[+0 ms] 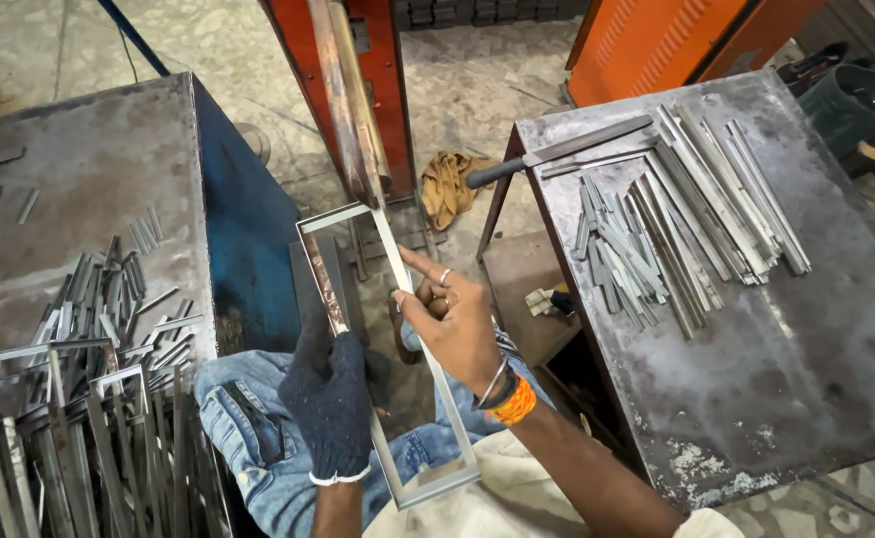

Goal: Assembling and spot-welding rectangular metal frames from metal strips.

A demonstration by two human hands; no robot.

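Note:
My left hand (330, 394), in a dark knitted glove, grips the left bar of a narrow rectangular metal frame (449, 476). My bare right hand (454, 321), with a ring and an orange wristband, pinches the frame's right bar near its middle. The frame's far corner (353, 211) sits against the copper-coloured arm of an orange machine (350, 110) in front of me. My knees in blue jeans lie under the frame.
A grey metal table (786, 359) at the right carries a pile of flat metal strips (672, 224) and a long file (557, 151). The blue-sided table (79, 169) at the left holds many short strips and bent frames (89, 418). A tan rag (447, 184) lies on the floor.

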